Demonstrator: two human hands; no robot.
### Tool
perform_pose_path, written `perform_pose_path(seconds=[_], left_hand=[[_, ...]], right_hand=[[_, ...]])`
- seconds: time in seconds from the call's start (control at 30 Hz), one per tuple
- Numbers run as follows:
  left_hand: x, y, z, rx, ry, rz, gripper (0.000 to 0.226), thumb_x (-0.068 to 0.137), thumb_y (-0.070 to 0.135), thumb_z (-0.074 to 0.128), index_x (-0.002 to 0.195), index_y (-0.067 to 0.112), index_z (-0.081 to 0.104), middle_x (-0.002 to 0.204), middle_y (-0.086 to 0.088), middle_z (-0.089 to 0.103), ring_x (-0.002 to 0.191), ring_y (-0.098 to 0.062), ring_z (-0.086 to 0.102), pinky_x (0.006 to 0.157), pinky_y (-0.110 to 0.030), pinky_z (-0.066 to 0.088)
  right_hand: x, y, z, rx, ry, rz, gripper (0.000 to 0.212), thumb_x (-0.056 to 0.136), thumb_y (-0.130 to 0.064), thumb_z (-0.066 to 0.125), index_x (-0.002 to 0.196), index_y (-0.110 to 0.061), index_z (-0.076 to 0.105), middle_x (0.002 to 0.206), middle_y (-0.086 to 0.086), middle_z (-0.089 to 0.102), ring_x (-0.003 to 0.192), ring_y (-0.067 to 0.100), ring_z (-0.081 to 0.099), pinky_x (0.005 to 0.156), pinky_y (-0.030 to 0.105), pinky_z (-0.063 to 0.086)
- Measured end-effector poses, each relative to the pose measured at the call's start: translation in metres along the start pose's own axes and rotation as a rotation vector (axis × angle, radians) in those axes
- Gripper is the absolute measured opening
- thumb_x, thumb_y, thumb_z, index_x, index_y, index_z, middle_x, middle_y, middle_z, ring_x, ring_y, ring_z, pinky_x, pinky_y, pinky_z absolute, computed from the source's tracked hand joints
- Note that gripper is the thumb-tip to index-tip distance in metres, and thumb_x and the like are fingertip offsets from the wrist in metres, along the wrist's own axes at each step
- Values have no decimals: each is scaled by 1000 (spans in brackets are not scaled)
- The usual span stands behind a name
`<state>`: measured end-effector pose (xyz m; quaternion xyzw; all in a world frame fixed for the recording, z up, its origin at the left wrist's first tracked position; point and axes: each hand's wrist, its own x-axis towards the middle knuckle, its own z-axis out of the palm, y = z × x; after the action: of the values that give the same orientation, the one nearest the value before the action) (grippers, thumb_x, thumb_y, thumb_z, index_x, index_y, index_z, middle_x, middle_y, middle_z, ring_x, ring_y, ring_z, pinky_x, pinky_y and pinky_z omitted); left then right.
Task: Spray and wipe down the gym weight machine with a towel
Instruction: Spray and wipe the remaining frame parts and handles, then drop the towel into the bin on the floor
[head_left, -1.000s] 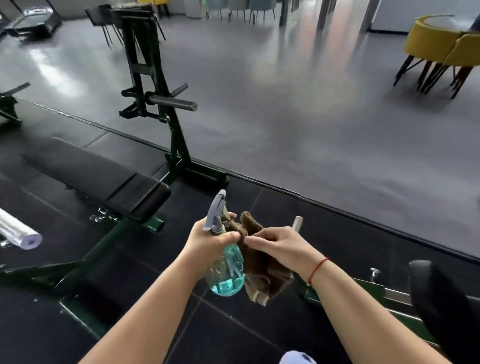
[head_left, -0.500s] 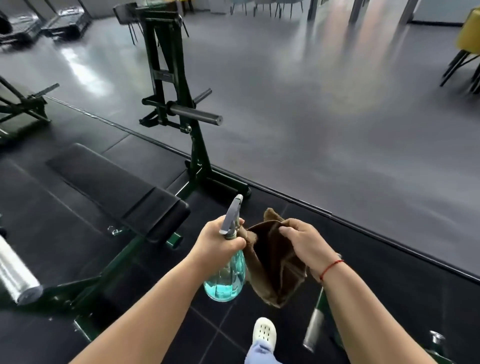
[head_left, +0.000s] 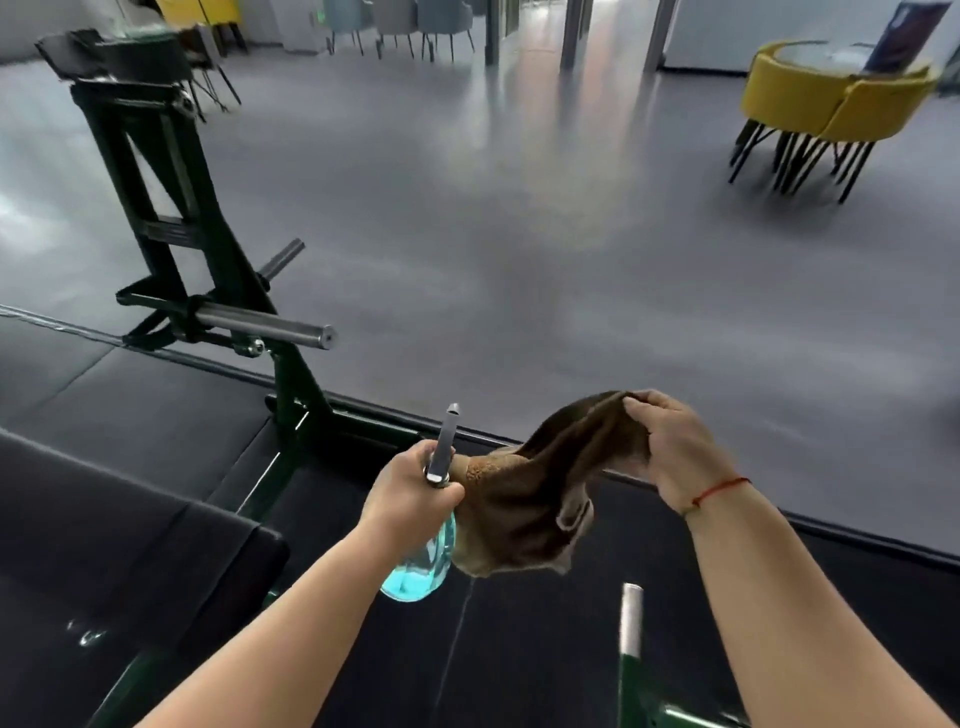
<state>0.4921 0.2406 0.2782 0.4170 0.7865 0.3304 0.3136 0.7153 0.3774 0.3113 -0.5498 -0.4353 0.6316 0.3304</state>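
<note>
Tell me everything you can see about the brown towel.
The towel is brown, fluffy cloth with a paler hem. It hangs crumpled in the air, above dark floor mats. The right hand pinches its raised top edge; its lower end touches the left hand, which grips the spray bottle beside it.

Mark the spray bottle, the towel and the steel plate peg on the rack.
spray bottle (head_left: 418, 569): head view, on its clear lower body with blue liquid.
towel (head_left: 524, 499): head view, on the hanging brown middle.
steel plate peg (head_left: 270, 323): head view, midway along its shaft.

Left hand (head_left: 410, 493) clenched — right hand (head_left: 670, 452) (apparently) pinching.
</note>
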Motion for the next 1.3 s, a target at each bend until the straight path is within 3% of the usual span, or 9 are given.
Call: perform_pose_path(seconds=[0.13,0.37,0.5,0.6,0.83,0.97,1.1,1.2,1.3], left_hand=[[57,25,11,-71,-81,53,13,76,11,69,83,22,65,71,9,65,70,-17,62,75,-37,50],[173,56,11,-127,-252,162,19,82,0,68,91,17,66,98,9,68,84,-16,65,77,-33,50],[231,74,13,-134,-372,213,23,80,-1,69,85,21,67,100,12,69,91,-17,67,86,-36,51],[261,93,28,-152,-451,259,28,79,0,70,88,26,66,94,9,70,87,-17,67,82,-34,51],[294,151,81,-207,-615,279,30,81,1,70,85,30,63,99,7,67,84,-17,64,79,-36,51],[316,190,125,-169,-694,315,30,82,1,69,91,29,63,98,4,67,73,-17,62,66,-32,49],[335,240,179,-145,-719,309,31,80,3,70,106,19,68,81,6,62,62,-15,56,61,-27,42],[346,288,225,-139,-762,337,30,79,2,71,103,19,69,79,4,62,59,-16,55,59,-29,44],[357,342,270,-114,-800,360,29,79,0,72,100,21,68,79,6,63,56,-14,55,51,-27,44]], right_hand=[[26,-13,-8,270,188,44,25,107,-12,38,102,-7,62,101,21,68,97,39,66,86,59,54],[79,-27,-4,615,518,27,37,102,-17,42,126,-2,64,118,20,68,112,39,64,76,49,55],[99,-27,21,561,614,45,34,98,-23,47,90,-6,76,94,21,73,100,43,68,80,49,54],[107,-28,26,604,660,16,37,97,-30,51,63,-17,60,62,9,65,69,33,65,72,44,52],[131,-31,8,697,696,-52,20,87,-25,67,88,-5,65,80,14,65,76,32,66,72,42,55],[161,-46,-26,731,775,-127,61,76,-22,70,127,8,56,104,25,66,101,42,64,92,59,51],[203,-63,-85,735,849,-136,30,93,-16,61,118,-1,64,105,19,66,106,39,62,99,58,48],[236,-86,-144,640,873,-147,6,95,-15,62,95,-10,65,88,12,67,88,28,65,79,43,56],[263,-113,-205,484,879,-132,13,92,-18,67,83,-12,61,73,8,64,73,25,64,69,36,52]])
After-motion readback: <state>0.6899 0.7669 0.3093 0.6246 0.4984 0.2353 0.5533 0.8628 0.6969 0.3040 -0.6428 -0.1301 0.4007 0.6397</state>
